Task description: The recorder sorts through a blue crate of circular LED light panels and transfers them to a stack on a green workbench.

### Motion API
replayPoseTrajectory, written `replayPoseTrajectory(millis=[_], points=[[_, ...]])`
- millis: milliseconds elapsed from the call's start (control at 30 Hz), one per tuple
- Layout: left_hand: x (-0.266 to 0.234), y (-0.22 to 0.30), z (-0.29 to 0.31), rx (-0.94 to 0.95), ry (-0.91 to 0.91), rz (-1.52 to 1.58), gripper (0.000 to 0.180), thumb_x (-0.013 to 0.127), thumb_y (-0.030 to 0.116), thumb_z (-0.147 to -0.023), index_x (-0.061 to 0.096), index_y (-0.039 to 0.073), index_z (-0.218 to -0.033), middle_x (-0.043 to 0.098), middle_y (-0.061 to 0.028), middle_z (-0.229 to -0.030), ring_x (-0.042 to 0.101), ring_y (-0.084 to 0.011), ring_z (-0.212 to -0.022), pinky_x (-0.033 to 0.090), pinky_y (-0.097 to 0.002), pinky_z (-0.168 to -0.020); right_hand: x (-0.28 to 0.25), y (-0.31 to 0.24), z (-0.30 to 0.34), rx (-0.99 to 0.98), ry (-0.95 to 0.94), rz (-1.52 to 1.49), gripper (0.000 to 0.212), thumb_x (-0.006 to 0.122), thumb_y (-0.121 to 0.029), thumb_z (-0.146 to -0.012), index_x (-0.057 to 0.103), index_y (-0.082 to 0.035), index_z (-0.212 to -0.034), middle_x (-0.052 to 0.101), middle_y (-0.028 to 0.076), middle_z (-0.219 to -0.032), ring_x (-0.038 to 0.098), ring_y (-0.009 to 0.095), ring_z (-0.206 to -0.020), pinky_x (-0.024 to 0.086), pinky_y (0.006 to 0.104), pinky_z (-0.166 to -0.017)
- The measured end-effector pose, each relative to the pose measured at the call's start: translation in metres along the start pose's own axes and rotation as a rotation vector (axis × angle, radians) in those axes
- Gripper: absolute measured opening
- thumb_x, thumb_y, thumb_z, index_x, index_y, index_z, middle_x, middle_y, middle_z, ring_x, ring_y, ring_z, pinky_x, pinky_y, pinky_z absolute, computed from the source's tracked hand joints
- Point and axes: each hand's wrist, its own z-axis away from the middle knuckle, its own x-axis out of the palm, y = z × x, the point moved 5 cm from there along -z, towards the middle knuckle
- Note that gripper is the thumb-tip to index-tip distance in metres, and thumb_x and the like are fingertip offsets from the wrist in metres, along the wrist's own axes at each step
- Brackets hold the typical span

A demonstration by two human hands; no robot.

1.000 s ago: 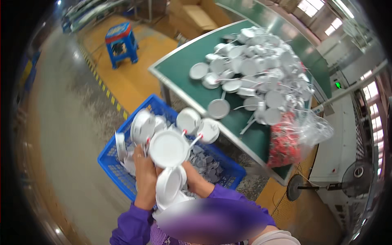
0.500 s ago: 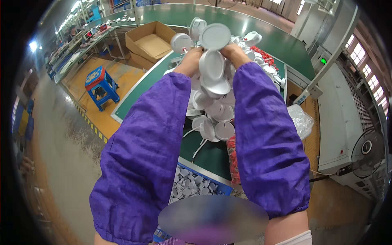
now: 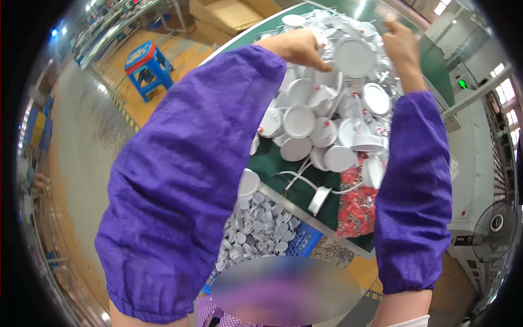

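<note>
A heap of white round disc-shaped parts (image 3: 299, 121) with white cables and small red pieces covers much of the green table (image 3: 297, 191). My left hand (image 3: 300, 48) is over the heap's left side, its thumb stretched out and apart from the fingers, holding nothing I can see. Between my hands lies a larger white disc (image 3: 354, 56). On the heap's right edge is my right hand (image 3: 403, 50), raised and smeared by motion, so its grip does not show clearly. One disc with a cable (image 3: 319, 200) lies apart near the table's front edge.
A bag of red pieces (image 3: 357, 210) lies at the table's near edge. Below stands a blue crate (image 3: 305, 240) full of small white-grey parts (image 3: 256, 226). A blue-and-red stool (image 3: 148, 68) and a cardboard box (image 3: 231, 15) are to the left; a fan (image 3: 494, 226) stands right.
My hands have come apart, the left staying over the heap and the right moving rightward. The discs that were raised between them have come down onto the heap. The view has shifted.
</note>
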Motion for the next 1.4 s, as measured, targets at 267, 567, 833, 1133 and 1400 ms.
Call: replayPoseTrajectory(millis=[267,567,833,1133,1400], points=[[-0.028,-0.088,0.254,-0.190,0.814,0.362,0.024,0.061,0.015,-0.090,0.061,-0.002,-0.107,0.065,-0.0073,-0.101,0.060,-0.0139,-0.098,0.047,-0.0271,-0.086,-0.074,-0.196,0.195,-0.200,-0.050,-0.589,0.030,0.056,0.004,-0.081,0.062,0.000,-0.111,0.065,0.013,-0.108,0.062,0.020,-0.099,0.049,0.0305,-0.084],[0.350,-0.189,0.669,-1.282,0.705,0.733,0.034,0.069,0.023,-0.083,0.059,0.001,-0.107,0.065,-0.0088,-0.094,0.061,-0.0160,-0.087,0.048,-0.0287,-0.077,0.111,-0.191,0.613,0.696,-1.236,-0.886,0.042,0.063,-0.009,-0.082,0.054,-0.003,-0.123,0.061,0.011,-0.113,0.062,0.017,-0.094,0.051,0.0309,-0.075],[0.570,-0.080,0.813,-1.981,0.360,1.129,0.084,0.067,0.044,-0.081,0.032,-0.008,-0.137,0.040,-0.0256,-0.137,0.041,-0.0321,-0.127,0.034,-0.0372,-0.103,0.181,-0.109,0.851,0.920,-1.759,-0.309,0.063,0.070,-0.029,-0.081,0.044,-0.010,-0.136,0.047,0.014,-0.132,0.055,0.024,-0.109,0.049,0.0336,-0.078],[0.641,-0.144,0.803,-1.773,0.163,0.688,0.093,0.068,0.051,-0.077,0.028,-0.006,-0.139,0.034,-0.0293,-0.139,0.034,-0.0385,-0.131,0.029,-0.0411,-0.107,0.289,-0.052,0.975,1.190,-1.852,-0.313,0.085,0.054,-0.062,-0.082,0.028,-0.008,-0.143,0.035,0.018,-0.142,0.037,0.031,-0.129,0.036,0.0429,-0.098],[0.682,-0.197,0.795,-1.694,-0.352,0.614,0.120,0.079,0.059,-0.058,0.018,0.002,-0.145,0.024,-0.0347,-0.140,0.032,-0.0452,-0.129,0.028,-0.0436,-0.108,0.338,-0.134,1.013,1.403,-2.159,-0.479,0.096,0.047,-0.075,-0.078,0.006,-0.023,-0.149,0.011,0.010,-0.153,0.018,0.038,-0.138,0.031,0.0619,-0.099]])
